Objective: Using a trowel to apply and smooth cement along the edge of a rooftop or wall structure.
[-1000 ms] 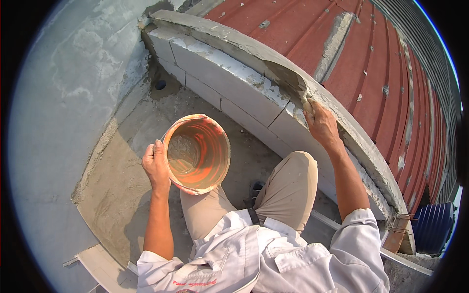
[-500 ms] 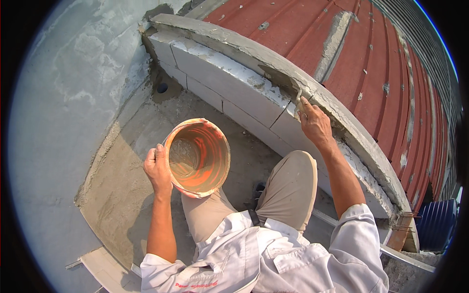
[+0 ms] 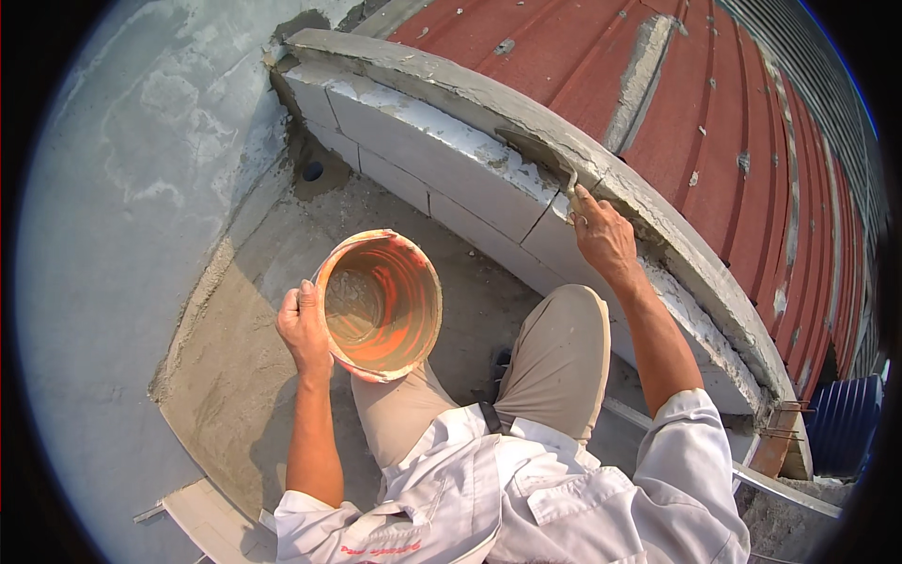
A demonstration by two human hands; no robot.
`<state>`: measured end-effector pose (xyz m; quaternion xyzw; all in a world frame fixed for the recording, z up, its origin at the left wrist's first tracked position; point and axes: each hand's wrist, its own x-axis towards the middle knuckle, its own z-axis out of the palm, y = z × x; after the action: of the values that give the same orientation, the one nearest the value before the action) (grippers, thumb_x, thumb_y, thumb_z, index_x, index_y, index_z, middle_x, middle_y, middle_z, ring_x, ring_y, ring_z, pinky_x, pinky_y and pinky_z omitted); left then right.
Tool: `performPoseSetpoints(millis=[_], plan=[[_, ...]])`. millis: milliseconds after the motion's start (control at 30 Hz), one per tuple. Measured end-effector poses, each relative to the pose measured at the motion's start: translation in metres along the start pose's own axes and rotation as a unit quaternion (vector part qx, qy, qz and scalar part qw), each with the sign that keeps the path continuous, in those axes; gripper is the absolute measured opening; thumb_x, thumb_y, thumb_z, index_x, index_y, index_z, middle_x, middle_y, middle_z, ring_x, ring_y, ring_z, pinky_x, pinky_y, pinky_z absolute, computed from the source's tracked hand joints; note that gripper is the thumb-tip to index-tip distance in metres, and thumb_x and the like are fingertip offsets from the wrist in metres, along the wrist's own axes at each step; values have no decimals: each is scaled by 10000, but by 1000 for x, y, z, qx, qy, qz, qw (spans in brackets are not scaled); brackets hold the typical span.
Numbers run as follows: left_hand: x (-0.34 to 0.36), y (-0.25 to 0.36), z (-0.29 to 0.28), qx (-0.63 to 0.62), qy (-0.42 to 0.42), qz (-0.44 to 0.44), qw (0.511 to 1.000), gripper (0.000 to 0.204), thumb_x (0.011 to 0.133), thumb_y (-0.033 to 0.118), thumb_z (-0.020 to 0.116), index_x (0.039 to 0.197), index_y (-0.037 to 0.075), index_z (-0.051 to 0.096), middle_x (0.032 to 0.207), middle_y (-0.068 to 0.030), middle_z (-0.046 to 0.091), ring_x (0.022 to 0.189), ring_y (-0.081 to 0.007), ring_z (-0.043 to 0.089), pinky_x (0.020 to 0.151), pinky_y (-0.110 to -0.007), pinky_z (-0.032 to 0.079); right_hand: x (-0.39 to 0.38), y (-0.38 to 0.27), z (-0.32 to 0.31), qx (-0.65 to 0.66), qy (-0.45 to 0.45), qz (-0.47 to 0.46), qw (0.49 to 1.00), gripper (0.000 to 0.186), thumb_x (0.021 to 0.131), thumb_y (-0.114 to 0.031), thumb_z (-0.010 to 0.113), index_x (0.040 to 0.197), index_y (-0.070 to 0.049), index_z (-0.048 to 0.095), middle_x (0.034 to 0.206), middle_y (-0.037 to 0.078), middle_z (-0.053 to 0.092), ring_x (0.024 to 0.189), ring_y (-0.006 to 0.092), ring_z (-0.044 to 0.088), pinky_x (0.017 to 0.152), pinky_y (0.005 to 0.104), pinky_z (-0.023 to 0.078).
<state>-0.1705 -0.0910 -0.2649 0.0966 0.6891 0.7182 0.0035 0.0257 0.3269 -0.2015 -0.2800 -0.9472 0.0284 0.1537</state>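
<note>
My left hand [image 3: 301,324] is closed on the side of an orange, mortar-stained bucket [image 3: 381,305], tilted toward me above my thigh, with a little grey residue inside. My right hand [image 3: 601,230] grips the handle of a trowel [image 3: 570,179], held at the grey mortar in the gap under a curved concrete ledge [image 3: 423,70]. That ledge runs just above a low wall of white blocks [image 3: 432,160] with a rough mortar-smeared top. The trowel's blade is hard to make out against the mortar.
A grey plastered wall [image 3: 122,235] rises at the left. A dark round hole [image 3: 313,171] sits in the floor's far corner. Red metal roofing [image 3: 714,216] lies beyond the ledge. A dark blue ribbed container [image 3: 846,423] is at the right, near protruding rods. Pale boards [image 3: 207,522] lie at lower left.
My right hand has moved left along the ledge with the trowel. My left hand and the bucket have shifted slightly down and to the right.
</note>
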Motion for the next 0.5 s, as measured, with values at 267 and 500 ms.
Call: performPoseSetpoints(millis=[267, 500], plan=[[4, 2, 6, -17, -4, 11, 1000, 409, 1086, 254, 575, 727, 84, 480, 700, 79, 403, 667, -39, 362, 571, -247, 315, 2, -6, -3, 8, 8, 13, 1000, 506, 982, -253, 648, 1466, -149, 545, 975, 185, 672, 867, 362, 701, 764, 472, 551], [7, 0, 5, -19, -16, -9, 1000, 413, 1080, 272, 591, 728, 84, 484, 706, 76, 418, 670, -38, 369, 575, -250, 331, 1, -11, -4, -19, -19, 16, 1000, 529, 967, -215, 648, 1474, -129, 524, 933, 183, 648, 826, 347, 687, 733, 462, 551]])
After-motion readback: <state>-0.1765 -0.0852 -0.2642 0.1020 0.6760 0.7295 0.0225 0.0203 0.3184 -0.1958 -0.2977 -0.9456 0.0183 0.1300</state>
